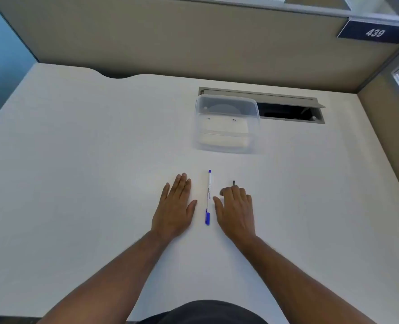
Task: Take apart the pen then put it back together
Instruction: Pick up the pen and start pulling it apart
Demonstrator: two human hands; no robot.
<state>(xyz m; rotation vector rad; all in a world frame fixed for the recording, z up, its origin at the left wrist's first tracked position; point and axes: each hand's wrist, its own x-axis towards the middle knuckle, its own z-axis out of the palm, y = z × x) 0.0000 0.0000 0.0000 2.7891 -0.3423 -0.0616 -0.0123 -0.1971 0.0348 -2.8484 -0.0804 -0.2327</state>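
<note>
A white pen (pixel 208 195) with a blue cap at its near end and a blue plug at its far end lies lengthwise on the white desk (pixel 88 160), whole. My left hand (pixel 175 206) rests flat just left of the pen, palm down, fingers together, touching nothing else. My right hand (pixel 237 211) lies just right of the pen with its fingers curled under. A short dark grey rod (pixel 233 182) pokes out past those fingers, and the rest of it is hidden under the hand. Neither hand touches the pen.
A clear plastic lidded box (pixel 226 123) stands on the desk beyond the pen. Behind it is an open cable hatch (pixel 287 111) in the desktop. Beige partition walls (pixel 194 43) close off the back and right side.
</note>
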